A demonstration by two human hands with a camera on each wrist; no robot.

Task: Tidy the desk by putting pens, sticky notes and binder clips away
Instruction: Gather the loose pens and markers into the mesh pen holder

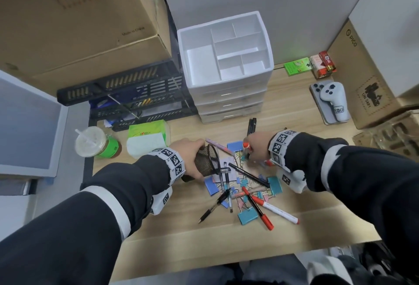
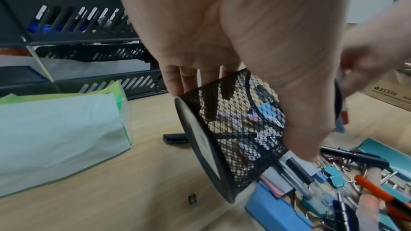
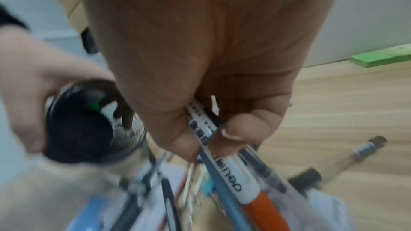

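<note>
My left hand [image 1: 191, 155] grips a black mesh pen cup [image 1: 207, 161] tipped on its side, mouth toward the pile; in the left wrist view the left hand [image 2: 222, 41] wraps the pen cup [image 2: 227, 129] from above. My right hand [image 1: 254, 146] holds a bundle of pens [image 1: 246, 146] just right of the cup. The right wrist view shows the right hand [image 3: 200, 59] pinching the pens [image 3: 224, 169], among them a white marker with an orange cap. Loose pens, binder clips and sticky notes lie in a pile [image 1: 244, 191] below both hands.
A white drawer organizer [image 1: 226, 51] with open top compartments stands behind the pile. Black file trays [image 1: 127, 96], a tissue pack [image 1: 147, 137] and a drink cup [image 1: 90, 141] sit left. A phone with a controller [image 1: 328, 103] and cardboard boxes lie right.
</note>
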